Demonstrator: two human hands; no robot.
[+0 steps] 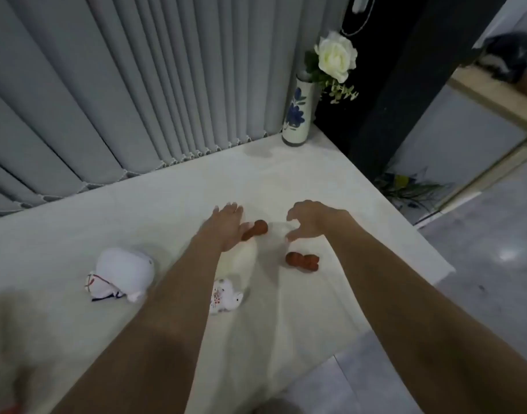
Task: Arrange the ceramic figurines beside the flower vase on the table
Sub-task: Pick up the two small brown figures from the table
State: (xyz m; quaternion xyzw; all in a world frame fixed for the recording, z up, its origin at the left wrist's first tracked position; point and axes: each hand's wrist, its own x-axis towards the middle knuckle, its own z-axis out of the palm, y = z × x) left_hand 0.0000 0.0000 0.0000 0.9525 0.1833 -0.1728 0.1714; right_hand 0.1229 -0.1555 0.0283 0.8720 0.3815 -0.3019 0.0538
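A white vase with blue flowers holds a white rose and stands at the table's far right corner. A reddish-brown figurine lies mid-table, touching the thumb side of my left hand, whose fingers are spread flat. My right hand hovers with curled, parted fingers just above and left of a second reddish-brown figurine. A small white figurine with red marks lies beside my left forearm. A large white rounded figurine lies at the left.
The white table ends at the right, with grey floor below. Grey vertical blinds hang along its far edge. A dark pillar stands behind the vase.
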